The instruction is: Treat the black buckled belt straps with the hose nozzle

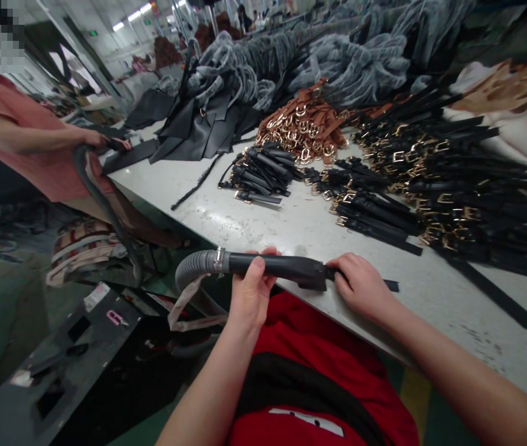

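Note:
My left hand is wrapped round a black tube nozzle joined by a metal clamp to a grey ribbed hose, held level at the near edge of the white table. My right hand is closed at the nozzle's mouth, pinching a thin black strap that lies flat on the table. The strap's end under my fingers is hidden.
Piles of black buckled straps, a smaller black bundle and brown straps with gold buckles cover the table beyond. Grey wrapped bundles lie further back. A person in a pink top works at the left end. A grey machine stands lower left.

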